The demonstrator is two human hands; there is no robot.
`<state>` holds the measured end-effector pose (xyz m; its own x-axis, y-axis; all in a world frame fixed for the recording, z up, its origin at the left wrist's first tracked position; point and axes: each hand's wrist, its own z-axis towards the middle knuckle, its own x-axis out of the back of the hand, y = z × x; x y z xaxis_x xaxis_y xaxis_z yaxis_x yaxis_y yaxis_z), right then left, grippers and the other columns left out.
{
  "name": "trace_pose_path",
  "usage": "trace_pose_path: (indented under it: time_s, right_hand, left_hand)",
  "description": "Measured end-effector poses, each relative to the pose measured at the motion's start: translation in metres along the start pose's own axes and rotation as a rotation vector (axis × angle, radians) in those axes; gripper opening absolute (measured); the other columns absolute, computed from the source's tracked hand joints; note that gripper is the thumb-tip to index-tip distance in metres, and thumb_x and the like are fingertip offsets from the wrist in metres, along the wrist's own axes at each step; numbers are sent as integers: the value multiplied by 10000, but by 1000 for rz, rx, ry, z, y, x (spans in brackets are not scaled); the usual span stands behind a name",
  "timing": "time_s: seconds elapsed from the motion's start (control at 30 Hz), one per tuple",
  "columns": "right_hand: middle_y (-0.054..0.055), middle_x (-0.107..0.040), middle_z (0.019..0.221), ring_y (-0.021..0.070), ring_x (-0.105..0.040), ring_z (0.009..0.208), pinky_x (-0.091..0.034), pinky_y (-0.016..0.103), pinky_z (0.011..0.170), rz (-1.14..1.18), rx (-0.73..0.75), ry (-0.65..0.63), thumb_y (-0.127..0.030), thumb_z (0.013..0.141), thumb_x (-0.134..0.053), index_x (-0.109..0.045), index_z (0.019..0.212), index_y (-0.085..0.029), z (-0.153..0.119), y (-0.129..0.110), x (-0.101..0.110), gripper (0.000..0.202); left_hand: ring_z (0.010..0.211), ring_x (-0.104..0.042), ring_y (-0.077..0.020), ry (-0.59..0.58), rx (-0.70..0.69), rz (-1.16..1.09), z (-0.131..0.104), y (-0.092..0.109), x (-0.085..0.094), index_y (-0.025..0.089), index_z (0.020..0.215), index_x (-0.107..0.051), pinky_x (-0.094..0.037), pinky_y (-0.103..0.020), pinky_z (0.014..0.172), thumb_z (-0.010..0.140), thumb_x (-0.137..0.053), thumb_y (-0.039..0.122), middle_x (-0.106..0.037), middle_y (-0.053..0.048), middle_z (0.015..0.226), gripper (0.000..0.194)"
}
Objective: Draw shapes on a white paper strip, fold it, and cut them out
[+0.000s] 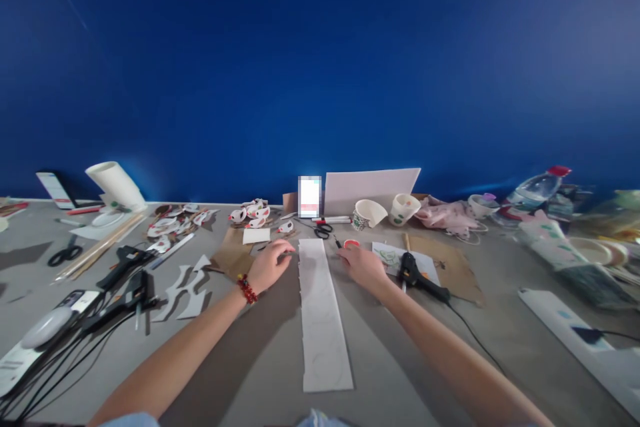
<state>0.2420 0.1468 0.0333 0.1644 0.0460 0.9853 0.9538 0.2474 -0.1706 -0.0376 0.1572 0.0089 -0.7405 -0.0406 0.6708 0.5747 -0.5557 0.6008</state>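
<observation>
- On the bench [390, 373], the white strip [324, 313] is lying flat between the person's hands, its length running away from the body.
- The left hand [270, 268] is hovering or resting just left of the strip's far end, fingers loosely bent and half open, apparently holding nothing.
- The right hand [364, 268] is reaching in from the other side, fingers curling near a dark pen [337, 242]; whether it is gripping the pen, I cannot tell.
- Work on the strip is looking early: it is lying whole and unfolded, nothing is sticking to it, and faint marks seem to be showing. Any cutting or joining is apparently still waiting.
- Other pieces are looking further along: spotted birds [257, 221] are sitting formed beyond the left hand, and curved cut-outs [193, 303] are lying loose on the left.
- Counting: one strip is lying here; at least four birds are heaping together, with one sitting apart; at least two cut-outs are showing.
- Three glue guns [411, 272] are lying about, two left and one right; two scissors [324, 230], two phones [310, 197] and three cups [404, 210] are showing.
</observation>
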Motion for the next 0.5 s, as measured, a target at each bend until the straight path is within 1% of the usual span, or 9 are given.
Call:
trace_pose_path:
  time_s: [0.07,0.17,0.33,0.5]
  right_hand:
    - [94,-665,1004,203,-668,771,-416,246,605,-40,-8,-17,-174,906,-487,-715,993,-235,3,-3,-2,252]
    - [100,-646,1027,210,-662,810,-415,251,618,-80,-11,-26,-171,920,-468,-713,986,-234,2,-4,-2,261]
    - [95,-613,1135,226,-644,906,-425,260,637,-107,-6,-16,-189,942,-437,-671,1099,-257,-9,-2,0,290]
    - [88,-584,1226,235,-616,1000,-441,270,680,-110,-5,1,-220,940,-465,-579,1243,-265,-20,3,-4,327]
  left_hand:
    - [1050,-621,-230,-32,-27,55,-7,1,-4,201,995,-661,-490,-413,970,863,-544,153,-666,-79,1073,183]
    - [1115,-598,-256,-77,-60,114,-12,1,-6,197,1078,-652,-478,-439,997,862,-577,180,-638,-109,1168,229]
    - [1211,-547,-273,-149,-109,153,-13,3,-10,212,1209,-599,-454,-456,1042,837,-645,239,-567,-119,1315,376]
    - [1234,-538,-260,-189,-129,162,-15,4,-16,211,1251,-576,-441,-445,1062,864,-619,258,-548,-119,1351,393]
